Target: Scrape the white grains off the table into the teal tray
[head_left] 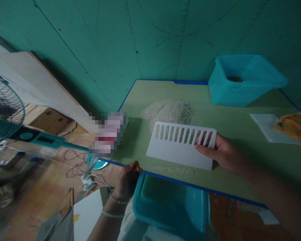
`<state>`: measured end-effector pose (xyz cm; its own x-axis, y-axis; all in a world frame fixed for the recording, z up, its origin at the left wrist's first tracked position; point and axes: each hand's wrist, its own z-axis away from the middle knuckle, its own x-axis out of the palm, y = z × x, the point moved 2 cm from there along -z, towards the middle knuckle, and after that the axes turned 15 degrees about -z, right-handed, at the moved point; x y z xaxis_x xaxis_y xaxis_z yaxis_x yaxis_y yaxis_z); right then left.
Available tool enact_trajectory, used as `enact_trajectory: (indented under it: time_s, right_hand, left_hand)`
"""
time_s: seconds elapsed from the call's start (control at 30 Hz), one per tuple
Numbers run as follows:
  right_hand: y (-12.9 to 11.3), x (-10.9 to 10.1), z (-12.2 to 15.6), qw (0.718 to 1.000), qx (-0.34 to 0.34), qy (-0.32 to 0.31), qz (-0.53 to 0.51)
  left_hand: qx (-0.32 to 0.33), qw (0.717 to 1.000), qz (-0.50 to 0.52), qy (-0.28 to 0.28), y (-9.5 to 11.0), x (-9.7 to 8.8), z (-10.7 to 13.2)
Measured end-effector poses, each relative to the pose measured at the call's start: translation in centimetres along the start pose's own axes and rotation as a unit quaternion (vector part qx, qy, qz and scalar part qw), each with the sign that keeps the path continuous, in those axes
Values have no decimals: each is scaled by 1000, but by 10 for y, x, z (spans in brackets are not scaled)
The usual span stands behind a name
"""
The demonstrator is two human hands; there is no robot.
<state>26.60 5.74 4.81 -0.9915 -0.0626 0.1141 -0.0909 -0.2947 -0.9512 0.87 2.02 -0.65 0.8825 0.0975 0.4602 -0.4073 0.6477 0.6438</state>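
Observation:
My right hand (222, 152) grips the right end of a white slotted plastic scraper (180, 145), fingers through its slots, its lower edge resting on the green table (240, 134). A pile of pale grains (170, 112) lies just behind the scraper. A thin line of grains (172, 169) sits between the scraper and the table's front edge. My left hand (126, 182) is closed on the rim of a teal bin (170, 204) held below the table edge, with a small orange piece (136, 166) at the fingers.
A second teal bin (243, 80) stands at the table's back right. White paper (268, 129) and an orange bag (294, 129) lie at the right edge. A fan (5, 110) and cables (77, 164) are on the floor to the left. A teal wall rises behind.

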Motion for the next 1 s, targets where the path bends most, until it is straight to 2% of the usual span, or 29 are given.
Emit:
enact_trajectory:
  time_s: [0.27, 0.37, 0.7, 0.9, 1.0]
  right_hand:
    - [7, 0, 3, 1000, 7, -20, 19]
    - [9, 1, 4, 999, 19, -29, 14]
    - [10, 5, 6, 996, 48, -77, 15]
    - [7, 6, 9, 993, 31, -107, 24]
    - [7, 6, 9, 993, 33, -110, 33]
  left_hand:
    - [42, 999, -1, -9, -3, -2, -3]
    - [36, 999, -8, -14, -5, -6, -4]
    - [21, 999, -12, 36, -1, -3, -1]
    - [41, 998, -5, 47, -2, -2, -2]
    - [27, 998, 0, 60, 0, -1, 0]
